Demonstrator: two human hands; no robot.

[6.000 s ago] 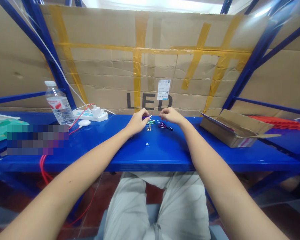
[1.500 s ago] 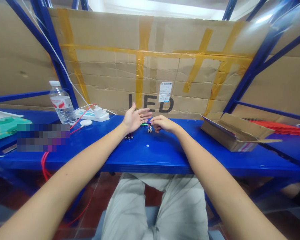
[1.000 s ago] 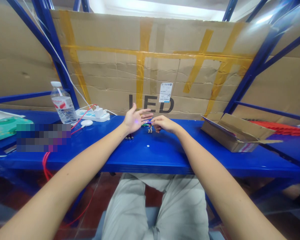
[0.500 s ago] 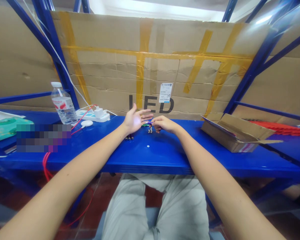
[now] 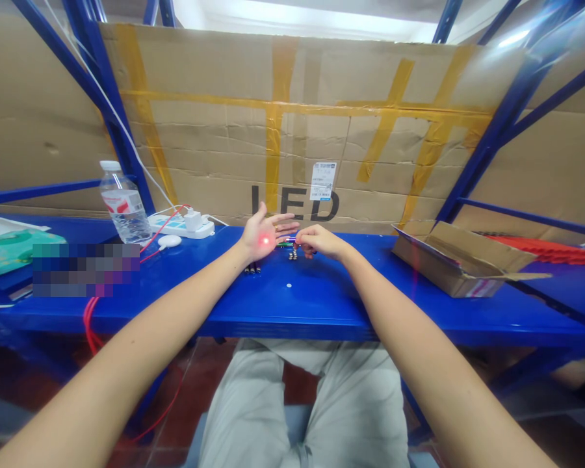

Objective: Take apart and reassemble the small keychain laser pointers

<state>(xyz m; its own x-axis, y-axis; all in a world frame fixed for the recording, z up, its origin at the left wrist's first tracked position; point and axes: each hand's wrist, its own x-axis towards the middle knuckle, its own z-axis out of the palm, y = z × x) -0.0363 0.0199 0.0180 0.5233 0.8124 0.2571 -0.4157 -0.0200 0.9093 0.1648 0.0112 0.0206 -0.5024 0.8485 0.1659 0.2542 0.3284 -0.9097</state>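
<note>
My left hand (image 5: 266, 236) is held open, palm turned toward my right hand, fingers spread, with a bright red light spot on the palm. My right hand (image 5: 318, 240) is closed in a pinch on a small purple laser pointer (image 5: 289, 240) aimed at that palm. Both hover just above the blue shelf (image 5: 297, 299). Below them lie small button cells (image 5: 291, 254), a few dark small cylinders (image 5: 252, 268) and a single white disc (image 5: 287, 284).
A water bottle (image 5: 123, 203), a white power strip (image 5: 178, 224) with a charger and red cable, and a white puck (image 5: 168, 241) stand at the left. An open cardboard box (image 5: 461, 257) lies at the right. Taped cardboard marked "LED" (image 5: 302, 130) backs the shelf.
Six seconds ago both hands were down fiddling with small coloured items on the shelf. The left hand has since turned palm-open; a red spot now glows on it where none showed half a second ago.
</note>
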